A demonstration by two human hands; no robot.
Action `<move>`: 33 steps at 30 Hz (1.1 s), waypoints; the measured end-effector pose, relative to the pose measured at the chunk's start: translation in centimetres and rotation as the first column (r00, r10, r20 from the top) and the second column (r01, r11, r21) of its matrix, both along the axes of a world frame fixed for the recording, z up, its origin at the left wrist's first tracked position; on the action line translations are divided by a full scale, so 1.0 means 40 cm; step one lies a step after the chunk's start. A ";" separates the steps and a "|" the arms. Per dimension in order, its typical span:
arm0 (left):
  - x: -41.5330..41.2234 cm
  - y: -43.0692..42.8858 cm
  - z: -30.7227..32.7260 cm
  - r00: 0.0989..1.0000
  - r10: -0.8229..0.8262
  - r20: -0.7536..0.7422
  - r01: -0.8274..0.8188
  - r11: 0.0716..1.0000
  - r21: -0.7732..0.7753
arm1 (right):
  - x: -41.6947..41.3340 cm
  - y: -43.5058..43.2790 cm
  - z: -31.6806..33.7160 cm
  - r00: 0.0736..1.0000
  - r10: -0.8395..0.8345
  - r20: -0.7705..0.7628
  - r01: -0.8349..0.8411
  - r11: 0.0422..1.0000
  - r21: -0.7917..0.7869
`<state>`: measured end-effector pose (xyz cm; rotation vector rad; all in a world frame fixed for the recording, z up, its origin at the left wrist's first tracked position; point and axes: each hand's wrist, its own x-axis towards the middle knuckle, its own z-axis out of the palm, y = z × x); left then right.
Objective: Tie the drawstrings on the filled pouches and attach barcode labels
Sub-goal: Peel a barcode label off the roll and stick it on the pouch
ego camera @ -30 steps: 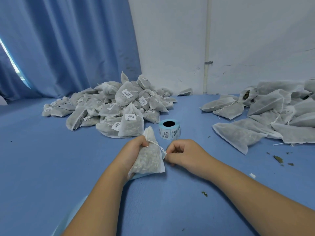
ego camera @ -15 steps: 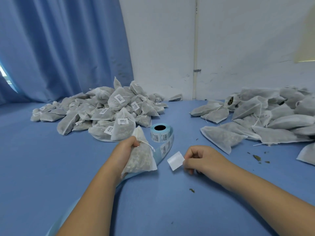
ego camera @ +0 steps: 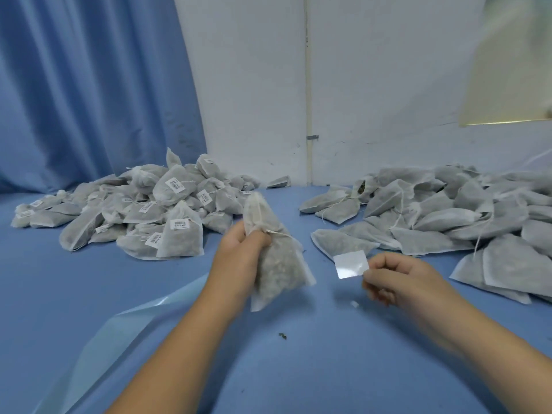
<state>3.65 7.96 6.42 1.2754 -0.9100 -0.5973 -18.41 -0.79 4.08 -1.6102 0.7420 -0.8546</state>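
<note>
My left hand (ego camera: 239,252) grips a filled white mesh pouch (ego camera: 277,264) by its gathered neck and holds it upright above the blue table (ego camera: 74,282). Its drawstring runs out beside my fingers. My right hand (ego camera: 394,279) pinches a white label (ego camera: 350,263) by one corner, blank side toward me, a short way to the right of the pouch and apart from it. The label roll is hidden behind the raised pouch.
A heap of pouches with barcode labels (ego camera: 143,210) lies at the back left. A heap of unlabelled pouches (ego camera: 448,210) spreads over the right side. A strip of pale blue backing tape (ego camera: 119,330) trails toward the near left. Small crumbs (ego camera: 282,336) dot the table.
My left hand has lifted the pouch off the table and stood it upright. My right hand has peeled a label free and keeps it near the pouch. The view has tilted upward.
</note>
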 end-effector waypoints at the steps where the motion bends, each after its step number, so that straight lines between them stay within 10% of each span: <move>1: -0.025 -0.023 -0.004 0.999 -0.042 0.003 0.042 0.998 0.045 | -0.015 -0.011 0.004 0.998 -0.041 0.037 0.041 0.999 0.008; 7: -0.159 -0.125 -0.045 0.978 -0.172 -0.115 0.193 0.958 0.211 | -0.069 -0.052 0.033 0.939 -0.251 0.233 0.237 0.968 0.088; 19: -0.190 -0.122 -0.125 0.925 -0.227 -0.305 0.316 0.906 0.282 | -0.020 -0.022 -0.006 0.865 -0.476 -0.158 0.369 0.817 -0.442; 33: -0.196 -0.113 -0.130 0.965 -0.243 -0.093 0.261 0.904 0.339 | 0.014 0.021 -0.024 0.828 -0.513 -0.228 0.272 0.722 -0.637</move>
